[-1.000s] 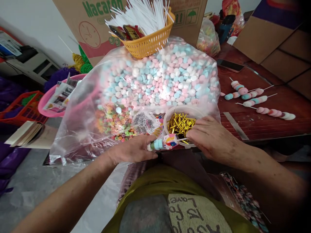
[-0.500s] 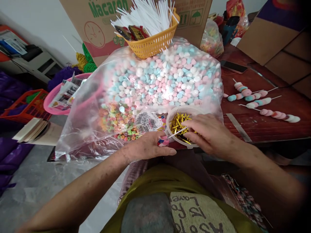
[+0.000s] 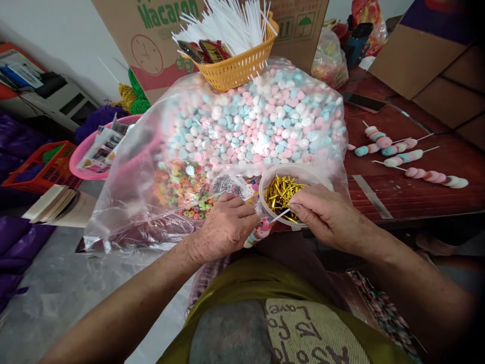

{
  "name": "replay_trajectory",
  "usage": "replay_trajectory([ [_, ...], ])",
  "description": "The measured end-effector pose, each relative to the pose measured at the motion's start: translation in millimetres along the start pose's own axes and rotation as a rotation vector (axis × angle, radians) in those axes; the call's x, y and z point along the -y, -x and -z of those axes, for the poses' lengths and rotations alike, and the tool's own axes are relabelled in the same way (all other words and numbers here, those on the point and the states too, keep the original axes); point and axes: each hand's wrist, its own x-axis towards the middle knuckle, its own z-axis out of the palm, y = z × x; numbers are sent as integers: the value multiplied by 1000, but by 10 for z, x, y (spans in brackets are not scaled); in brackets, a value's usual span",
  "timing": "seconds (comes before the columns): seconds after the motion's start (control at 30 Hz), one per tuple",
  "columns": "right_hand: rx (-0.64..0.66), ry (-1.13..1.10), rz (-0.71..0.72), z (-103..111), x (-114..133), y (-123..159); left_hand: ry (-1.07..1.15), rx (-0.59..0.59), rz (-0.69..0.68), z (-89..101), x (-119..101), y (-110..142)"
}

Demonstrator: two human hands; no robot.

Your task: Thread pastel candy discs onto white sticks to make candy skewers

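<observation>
My left hand [image 3: 230, 225] is closed, its curled fingers at the upper side of a marshmallow skewer [image 3: 260, 232] in a printed clear wrapper. My right hand [image 3: 322, 210] pinches the end of its thin white stick [image 3: 281, 215], which slants up to the right from the wrapper. The fingertips of the left hand are partly hidden. Just behind the stick stands a round clear plastic tub [image 3: 264, 188] holding short gold twist ties [image 3: 282, 193]. Printed wrappers [image 3: 248, 188] lie left of the tub.
A big clear bag of pastel marshmallows [image 3: 242, 124] covers the table, with colourful ring candies [image 3: 184, 187] at its front. A yellow basket [image 3: 237, 68] of white sticks rests on it. Several marshmallow skewers [image 3: 435, 178] and a phone [image 3: 364, 102] lie right; a pink basket [image 3: 76, 169] stands left.
My left hand has turned over and its fingers have curled in at the wrapped skewer. My right hand has moved slightly right and down, and now pinches the stick's end.
</observation>
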Motion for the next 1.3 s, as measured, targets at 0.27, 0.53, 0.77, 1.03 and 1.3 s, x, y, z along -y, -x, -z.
replay_trajectory([
  [0.27, -55, -172, -163, -1, 79, -35, 656, -46, 362, -98, -116, -142],
  [0.53, -200, -581, -402, -12, 66, 23, 1570, 487, 539, -4, -94, 7],
  [0.77, -148, -595, -397, -113, 82, -17, 1577, 141, 896, -226, -409, 4],
  [1.03, -11, -719, -499, -400, 265, 64, 844, 30, 795, -121, -337, -36],
  [1.3, -213, -327, -374, -378, 331, -25, 1007, 402, 582, -21, -210, 27],
])
